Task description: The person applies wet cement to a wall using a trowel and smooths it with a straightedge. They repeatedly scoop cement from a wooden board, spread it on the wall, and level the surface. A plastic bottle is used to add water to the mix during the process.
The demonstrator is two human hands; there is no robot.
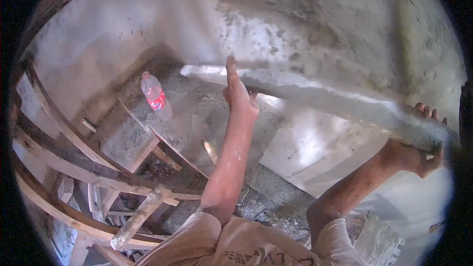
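Observation:
A long, pale grey straightedge (335, 106) runs across the wall, sloping down toward the right. Whitish wet material lies along its upper edge. My left hand (240, 96) grips it left of its middle, one finger reaching up over the front and the others hidden behind. Near the right end, my right hand (419, 160) is closed around it, fingertips showing over the top edge and the thumb below. Behind the bar, the plastered wall (354, 34) has a bright wet patch and darker, rougher areas.
A clear plastic bottle (156, 96) with a red label stands on the grey ledge (192, 113) at left. Curved wooden beams (84, 162) and a short round pole (140, 216) fill the lower left. Rubble (271, 207) lies below, and a pale flat panel (305, 150) sits under the bar.

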